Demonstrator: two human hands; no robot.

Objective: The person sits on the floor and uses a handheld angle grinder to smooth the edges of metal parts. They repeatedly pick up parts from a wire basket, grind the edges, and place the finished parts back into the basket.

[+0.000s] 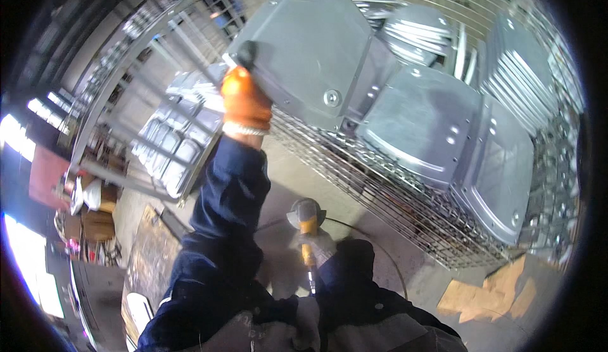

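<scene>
The left hand (244, 102) wears a bright orange glove with a dark patch at the fingers (247, 53) and a pale, whitish knitted cuff at the wrist, and above it runs a dark navy sleeve of heavy work cloth, creased and bunched along the forearm and at the elbow. The right hand (315, 245) is covered by a grey, dusty-looking glove, and its sleeve is dark too, nearly black. Lower down, the front of the clothing shows grey fabric beside the navy, with a thin white line near the left hip.
</scene>
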